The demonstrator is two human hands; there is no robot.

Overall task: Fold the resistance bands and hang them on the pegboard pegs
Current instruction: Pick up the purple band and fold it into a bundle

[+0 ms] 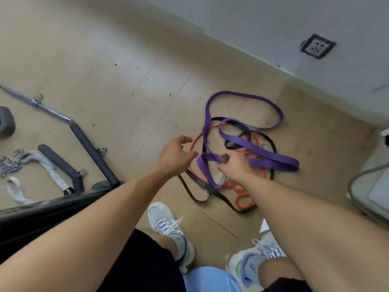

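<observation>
A tangle of resistance bands lies on the tiled floor near the wall: a wide purple band [246, 95], a thinner black band [200, 184] and a narrow orange band [240, 200], all looped over each other. My right hand [233, 165] reaches down into the pile and its fingers curl round a fold of the purple band. My left hand [176, 152] hovers just left of the pile with loosely spread fingers, holding nothing. No pegboard is in view.
Cable-machine bars [88, 144], a chain [10, 163] and a white rope handle [52, 169] lie on the floor at left. A wall with a socket [316, 46] runs along the back right. My two sneakers [168, 228] stand near the pile. A grey-framed object [357, 190] sits at right.
</observation>
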